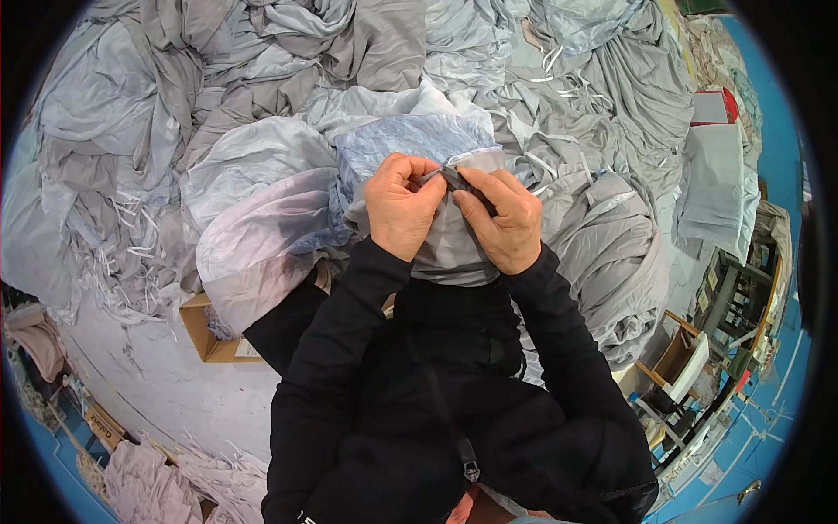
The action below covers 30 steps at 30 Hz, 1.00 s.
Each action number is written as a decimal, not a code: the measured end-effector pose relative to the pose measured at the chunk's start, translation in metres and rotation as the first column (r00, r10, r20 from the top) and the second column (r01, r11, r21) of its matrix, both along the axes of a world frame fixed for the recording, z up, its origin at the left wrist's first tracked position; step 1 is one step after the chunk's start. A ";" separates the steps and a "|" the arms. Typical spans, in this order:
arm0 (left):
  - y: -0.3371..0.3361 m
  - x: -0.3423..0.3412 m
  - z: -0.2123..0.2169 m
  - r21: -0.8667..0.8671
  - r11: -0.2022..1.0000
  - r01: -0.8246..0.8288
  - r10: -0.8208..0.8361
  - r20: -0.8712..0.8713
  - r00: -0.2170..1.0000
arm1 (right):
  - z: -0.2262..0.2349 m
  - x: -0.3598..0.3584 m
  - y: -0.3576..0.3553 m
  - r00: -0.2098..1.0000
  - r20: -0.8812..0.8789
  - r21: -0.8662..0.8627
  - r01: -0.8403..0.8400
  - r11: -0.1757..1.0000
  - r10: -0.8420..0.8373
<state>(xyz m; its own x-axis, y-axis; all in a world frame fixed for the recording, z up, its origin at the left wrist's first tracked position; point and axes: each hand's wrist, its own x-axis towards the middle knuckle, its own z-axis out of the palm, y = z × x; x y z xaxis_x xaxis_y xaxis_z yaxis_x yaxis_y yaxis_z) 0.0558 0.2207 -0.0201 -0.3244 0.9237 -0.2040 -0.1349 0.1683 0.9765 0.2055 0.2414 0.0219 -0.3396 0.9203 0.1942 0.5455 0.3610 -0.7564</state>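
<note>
Both hands meet at the middle of the view, fingertips close together on a piece of grey fabric [445, 249]. My left hand [400, 199] pinches a fold of it between thumb and forefinger. From the other side, my right hand [506, 214] is closed on the same fabric, its thumb and forefinger near the left fingertips. The grey cloth hangs below the fingers toward my lap. Just beyond the hands lies a blue marbled cloth [384, 144]. What exactly sits between the fingertips is too small to make out.
Heaped grey and pale blue fabric [96, 96] with white ties surrounds the hands. A pinkish cloth [262, 236] drapes by an open cardboard box [205, 332] at left. A folded pale fabric piece [720, 183] lies at right, above a cluttered rack [738, 293]. Blue floor [786, 384] shows beyond.
</note>
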 end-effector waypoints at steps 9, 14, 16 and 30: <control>0.005 -0.008 0.005 -0.067 0.995 0.074 -0.061 0.180 0.982 | 0.004 0.001 0.001 1.000 0.004 0.020 0.005 1.000 -0.005; 0.004 -0.007 0.007 -0.064 0.996 0.065 -0.054 0.169 0.984 | 0.002 -0.002 0.000 1.000 0.000 0.008 0.015 1.000 -0.015; 0.003 -0.006 0.005 -0.052 0.997 0.061 -0.051 0.170 0.984 | 0.002 -0.003 0.001 1.000 0.002 0.011 0.018 1.000 -0.018; 0.001 -0.003 0.003 -0.016 0.999 0.032 -0.030 0.108 0.994 | 0.000 -0.003 0.000 0.999 -0.017 -0.004 0.028 1.000 -0.028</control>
